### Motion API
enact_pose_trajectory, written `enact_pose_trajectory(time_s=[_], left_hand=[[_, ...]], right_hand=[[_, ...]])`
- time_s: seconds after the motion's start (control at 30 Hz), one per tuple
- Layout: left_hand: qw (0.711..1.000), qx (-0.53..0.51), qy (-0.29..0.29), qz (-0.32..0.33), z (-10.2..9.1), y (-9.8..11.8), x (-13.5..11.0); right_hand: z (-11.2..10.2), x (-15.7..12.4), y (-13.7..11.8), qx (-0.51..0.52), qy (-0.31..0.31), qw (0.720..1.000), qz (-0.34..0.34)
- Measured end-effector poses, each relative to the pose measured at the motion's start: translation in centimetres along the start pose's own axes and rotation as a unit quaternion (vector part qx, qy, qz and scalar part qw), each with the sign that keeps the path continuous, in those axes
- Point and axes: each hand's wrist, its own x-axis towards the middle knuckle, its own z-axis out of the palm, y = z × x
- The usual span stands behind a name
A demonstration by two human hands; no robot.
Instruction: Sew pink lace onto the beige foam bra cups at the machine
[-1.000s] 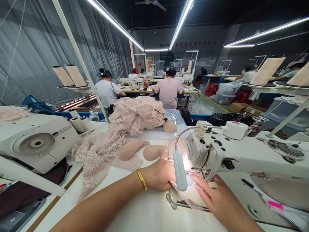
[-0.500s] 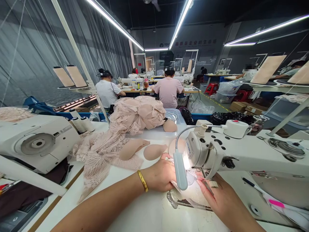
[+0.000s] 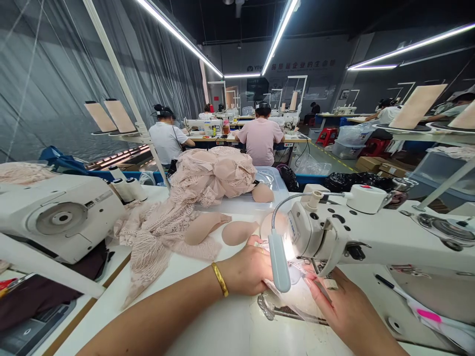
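My left hand (image 3: 248,271), with a gold bangle at the wrist, is closed on the left side of a pale pink lace fabric piece (image 3: 284,292); its fingertips are partly behind the lamp. On the right, my right hand (image 3: 339,299) pinches the same fabric between thumb and fingers beside the presser foot. A white sewing machine (image 3: 374,225) stands over the work, its needle area mostly hidden by glare. The grey lamp head (image 3: 279,262) hangs on a bent metal neck in front of the fabric. Beyond my left hand lie beige bra cups (image 3: 237,233).
A heap of beige lace garments (image 3: 218,173) rests on a clear plastic bin (image 3: 276,180) behind the white table (image 3: 208,321). At left stands another machine (image 3: 63,217) with white thread cones (image 3: 128,189). A pen (image 3: 384,282) lies at right. Two people sit at machines ahead.
The view has shifted slightly, moving the scene a little to the right. Both hands stay on the fabric in nearly the same position; the fabric between them has shifted slightly.
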Motion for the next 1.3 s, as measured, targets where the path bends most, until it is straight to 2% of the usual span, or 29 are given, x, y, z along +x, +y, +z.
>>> enact_pose_trajectory(time_s=[0.2, 0.37, 0.53, 0.63, 0.77, 0.93, 1.1, 1.3], left_hand=[[1.000, 0.025, 0.008, 0.005, 0.2, 0.5, -0.1], [0.998, 0.060, 0.024, 0.010, 0.8, 0.8, -0.5], [0.996, 0.082, 0.019, 0.014, 1.1, 1.1, -0.7], [0.995, 0.091, 0.020, 0.019, 0.8, 1.5, -0.9], [0.994, 0.100, 0.024, 0.028, 0.3, 2.5, -1.2], [0.992, 0.102, 0.044, 0.054, 0.1, 3.6, -1.5], [0.989, 0.118, 0.059, 0.072, 0.1, 4.3, -1.8], [0.987, 0.117, 0.085, 0.066, 0.9, 3.9, -1.5]], right_hand=[[0.4, -0.4, 0.2, -0.004, -0.008, 1.000, 0.000], [1.1, -0.5, 1.1, -0.025, 0.027, 0.998, -0.049], [0.6, -0.4, 0.4, -0.043, 0.019, 0.996, -0.078], [0.1, -0.3, 0.0, -0.035, -0.026, 0.997, -0.070], [-0.7, 0.1, -0.4, 0.033, -0.121, 0.983, -0.133], [-1.5, 0.7, -1.4, 0.058, -0.178, 0.967, -0.173], [-1.7, 0.9, -1.6, 0.058, -0.195, 0.961, -0.185], [-0.8, 0.4, -0.8, 0.055, -0.167, 0.972, -0.154]])
